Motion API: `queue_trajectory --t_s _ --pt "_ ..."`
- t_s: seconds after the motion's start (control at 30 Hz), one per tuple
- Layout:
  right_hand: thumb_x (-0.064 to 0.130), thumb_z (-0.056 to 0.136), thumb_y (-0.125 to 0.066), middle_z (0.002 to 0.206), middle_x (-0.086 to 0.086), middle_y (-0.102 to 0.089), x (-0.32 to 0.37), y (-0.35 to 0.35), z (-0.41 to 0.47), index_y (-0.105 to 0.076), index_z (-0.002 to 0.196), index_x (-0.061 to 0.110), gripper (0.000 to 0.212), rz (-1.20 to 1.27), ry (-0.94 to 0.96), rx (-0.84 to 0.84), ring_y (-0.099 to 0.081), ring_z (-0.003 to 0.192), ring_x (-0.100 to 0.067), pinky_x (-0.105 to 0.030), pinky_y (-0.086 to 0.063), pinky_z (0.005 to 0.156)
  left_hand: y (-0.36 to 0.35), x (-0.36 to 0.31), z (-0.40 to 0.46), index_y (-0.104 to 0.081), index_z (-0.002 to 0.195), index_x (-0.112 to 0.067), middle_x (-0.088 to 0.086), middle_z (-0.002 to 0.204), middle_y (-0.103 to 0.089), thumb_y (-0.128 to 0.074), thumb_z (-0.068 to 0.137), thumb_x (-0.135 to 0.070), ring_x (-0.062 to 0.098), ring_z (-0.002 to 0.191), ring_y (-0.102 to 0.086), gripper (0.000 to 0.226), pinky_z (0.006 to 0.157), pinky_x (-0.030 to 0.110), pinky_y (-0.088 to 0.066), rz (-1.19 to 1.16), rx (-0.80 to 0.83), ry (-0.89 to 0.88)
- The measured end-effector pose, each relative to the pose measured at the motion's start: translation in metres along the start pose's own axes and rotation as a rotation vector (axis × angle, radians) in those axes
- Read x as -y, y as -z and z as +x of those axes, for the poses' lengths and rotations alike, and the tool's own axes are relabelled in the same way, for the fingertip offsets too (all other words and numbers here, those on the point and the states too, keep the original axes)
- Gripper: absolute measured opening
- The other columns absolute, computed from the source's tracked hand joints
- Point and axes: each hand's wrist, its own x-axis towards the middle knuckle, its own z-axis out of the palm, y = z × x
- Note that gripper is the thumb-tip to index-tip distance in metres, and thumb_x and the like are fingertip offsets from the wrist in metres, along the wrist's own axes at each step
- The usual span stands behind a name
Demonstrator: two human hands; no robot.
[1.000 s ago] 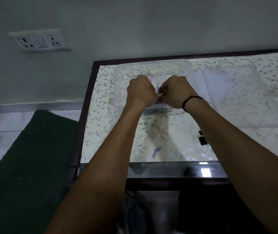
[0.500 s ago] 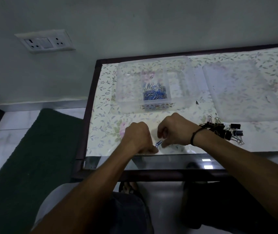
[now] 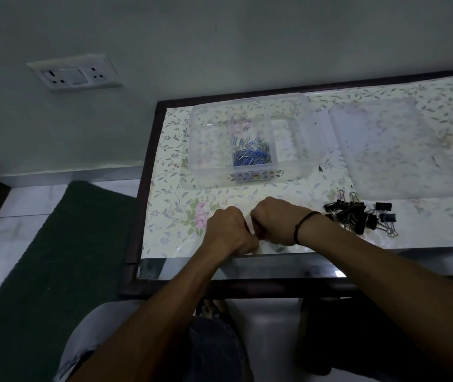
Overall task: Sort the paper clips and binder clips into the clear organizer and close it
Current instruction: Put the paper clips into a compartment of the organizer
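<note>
hands near table's front edge: left hand (image 3: 229, 231) and right hand (image 3: 276, 221) fisted, knuckles almost touching; anything pinched between them is hidden. binder clips (image 3: 357, 216) just right of right wrist. paper clips (image 3: 251, 155) farther back in clear organizer (image 3: 206, 150); lid (image 3: 393, 144) off, to its right.

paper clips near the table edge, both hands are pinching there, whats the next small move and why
Probably lift both hands, left hand and right hand, and carry whatever they pinch to the clear organizer. Its middle compartment already holds the blue paper clips, while the black binder clips lie unsorted. The pinched item is hidden.
</note>
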Motion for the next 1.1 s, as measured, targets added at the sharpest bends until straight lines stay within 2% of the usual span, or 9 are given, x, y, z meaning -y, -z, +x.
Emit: queue_trajectory --t_s 0.23,0.33,0.43,0.53,0.67,0.83,0.93,1.0,1.1 --pt "0.022 0.094 -0.059 0.108 -0.012 -0.072 -0.003 0.029 -0.015 -0.073 0.103 0.01 0.021 0.08 -0.003 0.045 -0.065 0.101 -0.027 -0.032 -0.051 0.084 0.029 0.002 0.001 -0.081 0.069 -0.012 0.003 0.068 -0.077 -0.081 0.063 -0.014 0.017 0.069 -0.076 0.007 0.068 0.035 -0.065 -0.352 0.076 0.016" --pt "0.023 0.095 -0.058 0.099 -0.004 -0.075 -0.007 0.06 -0.015 -0.076 0.097 0.017 0.019 0.231 -0.034 -0.132 -0.067 0.091 -0.02 -0.023 -0.046 0.073 0.055 -0.005 0.006 -0.077 0.065 -0.009 0.014 0.07 -0.076 -0.083 0.067 -0.003 0.024 0.065 -0.073 0.009 0.072 0.041 -0.065 -0.712 -0.019 0.02" --pt "0.025 0.094 -0.061 0.074 0.003 -0.07 -0.015 0.083 -0.003 -0.071 0.077 0.017 0.021 0.454 -0.133 -0.39 -0.065 0.072 -0.016 -0.019 -0.048 0.061 0.076 -0.019 0.019 -0.071 0.066 -0.008 0.015 0.069 -0.071 -0.083 0.072 0.001 0.024 0.062 -0.068 0.017 0.066 0.032 -0.063 -0.976 -0.125 0.042" --pt "0.018 0.094 -0.059 0.07 0.005 -0.069 -0.018 0.092 0.013 -0.067 0.068 0.022 0.027 0.669 -0.225 -0.536 -0.068 0.076 -0.014 -0.022 -0.055 0.066 0.086 -0.033 0.037 -0.072 0.072 -0.007 0.016 0.076 -0.074 -0.082 0.074 0.002 0.023 0.065 -0.071 0.014 0.058 0.025 -0.059 -1.093 -0.174 0.066" --pt "0.025 0.091 -0.063 0.098 -0.006 -0.075 -0.027 0.085 0.033 -0.072 0.095 0.017 0.012 0.829 -0.325 -0.574 -0.072 0.092 -0.021 -0.037 -0.059 0.086 0.086 -0.041 0.055 -0.076 0.086 -0.005 0.016 0.09 -0.077 -0.082 0.074 0.002 0.027 0.08 -0.078 0.016 0.07 0.03 -0.064 -1.138 -0.2 0.1" --pt "0.023 0.092 -0.063 0.102 -0.006 -0.074 -0.03 0.082 0.028 -0.07 0.11 0.015 0.021 0.827 -0.331 -0.638 -0.071 0.091 -0.02 -0.029 -0.057 0.082 0.083 -0.039 0.049 -0.077 0.087 -0.006 0.017 0.086 -0.077 -0.079 0.077 -0.001 0.025 0.075 -0.077 0.011 0.075 0.036 -0.065 -1.095 -0.216 0.059" --pt "0.024 0.092 -0.06 0.094 -0.002 -0.073 -0.033 0.08 0.007 -0.069 0.101 0.017 0.014 0.701 -0.302 -0.708 -0.07 0.084 -0.018 -0.019 -0.051 0.068 0.076 -0.05 0.033 -0.079 0.079 -0.012 0.009 0.081 -0.077 -0.076 0.081 -0.008 0.021 0.067 -0.073 0.005 0.068 0.033 -0.065 -0.932 -0.201 -0.033" --pt "0.025 0.092 -0.058 0.094 -0.002 -0.073 -0.044 0.077 -0.014 -0.067 0.097 0.017 0.013 0.532 -0.304 -0.702 -0.068 0.087 -0.02 -0.026 -0.054 0.072 0.068 -0.062 0.023 -0.079 0.082 -0.012 0.011 0.08 -0.077 -0.077 0.081 -0.011 0.02 0.063 -0.07 0.002 0.067 0.037 -0.065 -0.807 -0.132 -0.119" --pt "0.032 0.089 -0.065 0.108 -0.011 -0.068 -0.075 0.07 -0.056 -0.061 0.108 0.016 0.025 0.251 -0.447 -0.479 -0.064 0.099 -0.028 -0.036 -0.053 0.083 0.054 -0.085 0.018 -0.076 0.102 -0.015 0.007 0.091 -0.077 -0.084 0.077 -0.025 0.019 0.071 -0.071 0.029 0.079 0.042 -0.063 -0.468 0.005 -0.283"
